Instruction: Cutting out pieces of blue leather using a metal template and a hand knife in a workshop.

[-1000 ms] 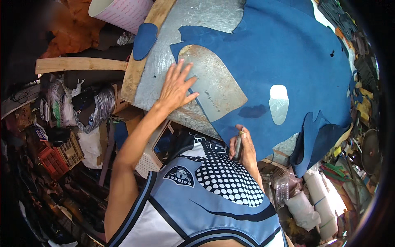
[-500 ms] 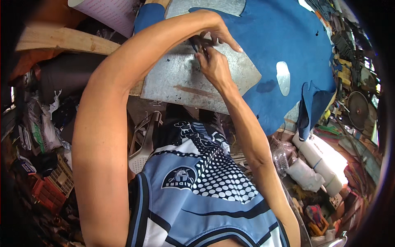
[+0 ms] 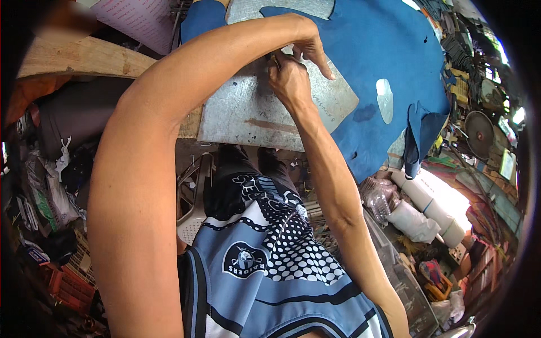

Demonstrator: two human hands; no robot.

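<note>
The blue leather [image 3: 389, 50] looks limp beyond the stiff-looking metal template [image 3: 341, 100]; press that mid-face. At its left, I can't tell what your left hand [image 3: 313, 47] or right hand [image 3: 292, 83] holds.

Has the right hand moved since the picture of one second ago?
Yes: against the metal tabletop, the right hand moved away from the person and leftward, from its near edge to over its surface.

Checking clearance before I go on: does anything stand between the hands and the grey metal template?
Nothing visible does: the left hand is over the template, the right hand at its left edge. The left forearm hides its far end, so I cannot tell there.
</note>
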